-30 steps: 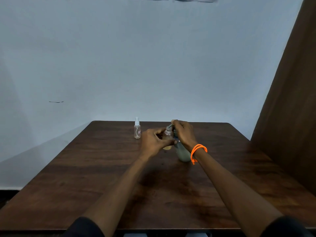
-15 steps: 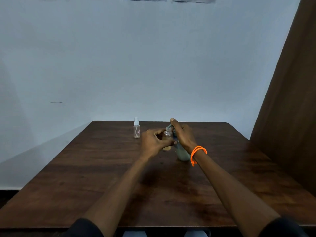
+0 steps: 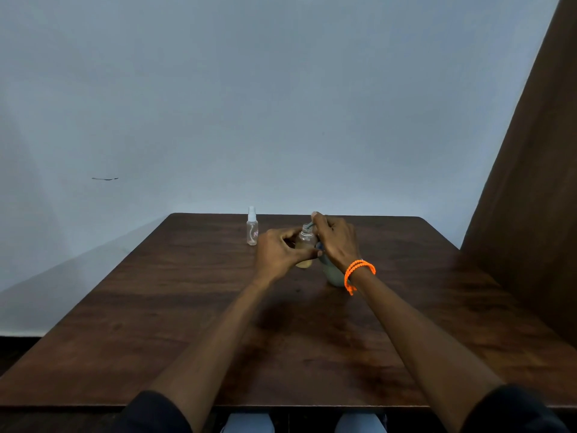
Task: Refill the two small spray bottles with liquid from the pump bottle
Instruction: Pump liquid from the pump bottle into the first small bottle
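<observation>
Gripping an uncapped small spray bottle (image 3: 304, 245), part-filled with yellowish liquid, the left hand (image 3: 281, 253) holds it under the pump spout. Right hand (image 3: 335, 242) curls over the pump bottle (image 3: 332, 273), fingers on its head. Both stand mid-tabletop (image 3: 187, 307). Second spray bottle (image 3: 252, 226), capped, stands apart to the left. Best practice, likely: keep spout centred over neck, press slow short strokes, watch the level.
</observation>
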Demonstrator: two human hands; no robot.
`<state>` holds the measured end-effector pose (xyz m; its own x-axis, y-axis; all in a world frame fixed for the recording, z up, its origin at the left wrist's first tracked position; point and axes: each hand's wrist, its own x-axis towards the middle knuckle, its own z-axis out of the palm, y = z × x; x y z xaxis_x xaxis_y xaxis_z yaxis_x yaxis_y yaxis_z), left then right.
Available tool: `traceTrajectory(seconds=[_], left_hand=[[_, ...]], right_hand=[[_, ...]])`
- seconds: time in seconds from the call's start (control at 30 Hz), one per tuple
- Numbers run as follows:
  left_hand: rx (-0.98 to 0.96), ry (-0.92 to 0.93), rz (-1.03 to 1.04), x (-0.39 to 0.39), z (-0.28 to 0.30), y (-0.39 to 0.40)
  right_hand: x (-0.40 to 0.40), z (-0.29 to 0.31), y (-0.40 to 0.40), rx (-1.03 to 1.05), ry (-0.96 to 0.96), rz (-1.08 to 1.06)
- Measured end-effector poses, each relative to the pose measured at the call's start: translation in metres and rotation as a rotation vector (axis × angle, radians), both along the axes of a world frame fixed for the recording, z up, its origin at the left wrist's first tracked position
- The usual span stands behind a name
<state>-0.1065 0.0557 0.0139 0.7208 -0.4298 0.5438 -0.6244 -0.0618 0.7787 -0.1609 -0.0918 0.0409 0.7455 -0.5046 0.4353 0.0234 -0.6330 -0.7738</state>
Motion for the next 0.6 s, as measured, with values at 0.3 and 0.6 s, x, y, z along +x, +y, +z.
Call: traceTrajectory(seconds=[0.3,0.6], left_hand=[[0.011,0.029,0.022,0.002,-0.009,0.005],[0.043,0.062,0.079,0.007,-0.021,0.010]], right_hand=[[0.003,-0.002,0.005,-0.151,0.062,-0.017],[0.004,-0.007,0.004,-0.350,0.089,-0.064]])
